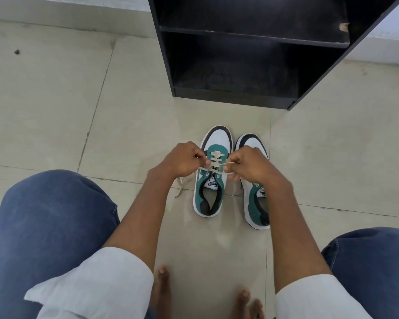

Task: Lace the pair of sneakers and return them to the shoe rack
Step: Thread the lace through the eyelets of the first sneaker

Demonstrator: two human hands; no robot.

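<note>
Two white, teal and black sneakers stand side by side on the floor, toes pointing at the rack. The left sneaker has a cream lace threaded through its upper eyelets. My left hand pinches one end of that lace at the shoe's left side. My right hand pinches the other end at the right side, and it hides the front of the right sneaker. The lace is pulled taut between both hands. A loose lace tail lies on the floor under my left wrist.
A black shoe rack with bare shelves stands just beyond the sneakers. The floor is pale tile. My knees in blue jeans flank the scene, and my bare toes are at the bottom.
</note>
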